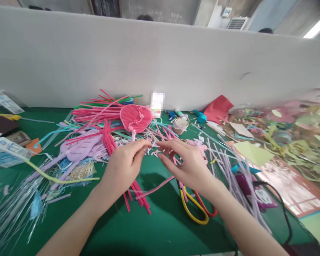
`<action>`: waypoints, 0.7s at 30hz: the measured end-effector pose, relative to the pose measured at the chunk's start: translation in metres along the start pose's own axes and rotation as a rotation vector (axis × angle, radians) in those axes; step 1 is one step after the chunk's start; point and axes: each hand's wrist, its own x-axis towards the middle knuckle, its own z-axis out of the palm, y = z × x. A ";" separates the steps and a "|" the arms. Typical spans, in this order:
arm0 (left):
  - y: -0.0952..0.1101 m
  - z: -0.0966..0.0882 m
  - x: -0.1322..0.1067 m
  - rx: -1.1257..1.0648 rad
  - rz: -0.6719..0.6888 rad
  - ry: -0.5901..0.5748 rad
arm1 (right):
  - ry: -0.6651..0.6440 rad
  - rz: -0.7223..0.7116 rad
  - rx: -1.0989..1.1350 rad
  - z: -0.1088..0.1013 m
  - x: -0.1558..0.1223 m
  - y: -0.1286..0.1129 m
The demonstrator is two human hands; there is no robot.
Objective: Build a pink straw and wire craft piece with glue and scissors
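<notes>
My left hand point(129, 161) is pinched, thumb against index finger, above the green table. A small pale lilac piece point(154, 144) shows right at its fingertips; whether it is held or lies behind them is hard to tell. Facing it, my right hand point(188, 161) has its thumb and index finger apart, with the index tip close to that piece. Short pale scraps point(154, 153) lie just beneath the fingers. Beyond the hands rests a pink-red fan shape point(134, 119) of pipe cleaners with small pink flowers. Red pipe-cleaner stems point(141, 201) pass under my left hand.
Scissors point(196, 217) with yellow and red handles lie below my right hand. A lilac pipe-cleaner fan point(81, 145) lies on the left. A paper cup point(180, 125) stands behind. To the right are lilac stems point(229, 170), a purple device point(258, 193) with a black cable, and paper scraps.
</notes>
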 end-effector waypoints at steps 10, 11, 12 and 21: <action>-0.002 0.001 0.005 -0.309 -0.291 -0.178 | 0.077 -0.219 -0.369 0.012 -0.002 0.003; -0.002 0.001 0.005 -0.364 -0.324 -0.202 | 0.072 -0.242 -0.440 0.012 -0.001 0.002; -0.002 0.002 0.005 -0.428 -0.356 -0.230 | 0.075 -0.263 -0.506 0.012 -0.001 0.002; 0.004 0.006 0.005 -0.485 -0.410 -0.275 | 0.173 -0.424 -0.715 0.018 0.007 0.007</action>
